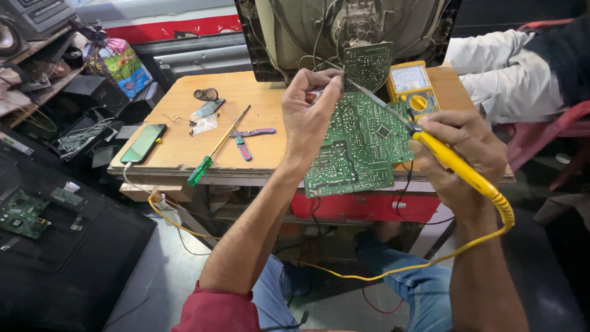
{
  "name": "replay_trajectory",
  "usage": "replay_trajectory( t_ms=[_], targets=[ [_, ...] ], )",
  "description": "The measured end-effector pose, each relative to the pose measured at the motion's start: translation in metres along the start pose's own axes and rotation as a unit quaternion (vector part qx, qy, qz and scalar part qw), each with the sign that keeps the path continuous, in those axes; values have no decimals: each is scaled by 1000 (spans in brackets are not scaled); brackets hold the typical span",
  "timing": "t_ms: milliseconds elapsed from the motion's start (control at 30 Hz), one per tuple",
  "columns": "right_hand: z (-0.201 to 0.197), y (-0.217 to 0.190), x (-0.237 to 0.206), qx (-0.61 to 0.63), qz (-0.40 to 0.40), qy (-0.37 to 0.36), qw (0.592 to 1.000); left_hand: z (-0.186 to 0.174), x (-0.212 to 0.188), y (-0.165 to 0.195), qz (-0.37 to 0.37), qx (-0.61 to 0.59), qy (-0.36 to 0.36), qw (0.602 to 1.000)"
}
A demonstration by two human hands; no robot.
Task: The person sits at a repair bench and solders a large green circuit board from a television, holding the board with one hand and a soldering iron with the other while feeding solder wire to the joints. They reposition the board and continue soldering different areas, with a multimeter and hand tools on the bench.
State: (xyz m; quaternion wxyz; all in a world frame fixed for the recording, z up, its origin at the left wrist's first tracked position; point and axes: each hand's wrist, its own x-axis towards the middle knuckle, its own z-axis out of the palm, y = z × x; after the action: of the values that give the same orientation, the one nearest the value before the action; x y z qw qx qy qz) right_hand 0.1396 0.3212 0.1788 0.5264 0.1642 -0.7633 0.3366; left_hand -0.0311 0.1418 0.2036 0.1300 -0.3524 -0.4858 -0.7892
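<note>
Board: a green circuit board (359,144) is tilting up over the desk's near edge, solder side facing the camera, at the centre of the view.
Left hand: the left hand (310,114) is pinching the board's top left corner, fingers clenched on it, at 11 o'clock of the board.
Iron: a yellow soldering iron (455,163) is slanting in from 4 o'clock, its metal tip lying across the board's upper edge.
Right hand: the right hand (464,154) is gripping the iron's handle like a pen, at 3 o'clock of the board.
Cord: the iron's yellow cord (393,270) is looping down below the desk, at 6 o'clock.
Meter: a yellow multimeter (413,89) is lying on the desk at 1 o'clock, just behind the board.
Desk: the wooden desk (264,98) is carrying a green-handled screwdriver (218,147), pliers (246,138) and a phone (143,142), all out at 9 o'clock.
Other person: a white sleeve (498,71) is resting at 2 o'clock.
</note>
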Motion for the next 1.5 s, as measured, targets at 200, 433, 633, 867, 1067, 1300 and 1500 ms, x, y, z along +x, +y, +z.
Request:
replay_trajectory(
  t_ms=[200, 433, 633, 867, 1067, 1300, 1500],
  targets=[
    [0, -4, -1, -29, -2, 1, 1000, 1, -1, 1, -4, 4, 0, 1000],
    [1, -2, -3, -44, -9, 4, 999, 1, -1, -2, 0, -4, -3, 1000],
    [1, -4, -3, -55, -7, 2, 998, 1, -3, -1, -3, 1, 2, 1000],
    [0, -10, 2, -51, -19, 12, 998, 0, -3, -1, 3, 15, 3, 1000],
    [0, -12, 5, -51, -14, 9, 999, -1, -2, -2, 0, 16, 3, 1000],
    [-13, 9, -18, -20, -8, 34, 999, -3, -5, 1, -10, 10, -2, 1000],
    [-36, 58, -92, -91, 16, 119, 989, -6, -3, 3, -3, 26, -6, 1000]
  ],
)
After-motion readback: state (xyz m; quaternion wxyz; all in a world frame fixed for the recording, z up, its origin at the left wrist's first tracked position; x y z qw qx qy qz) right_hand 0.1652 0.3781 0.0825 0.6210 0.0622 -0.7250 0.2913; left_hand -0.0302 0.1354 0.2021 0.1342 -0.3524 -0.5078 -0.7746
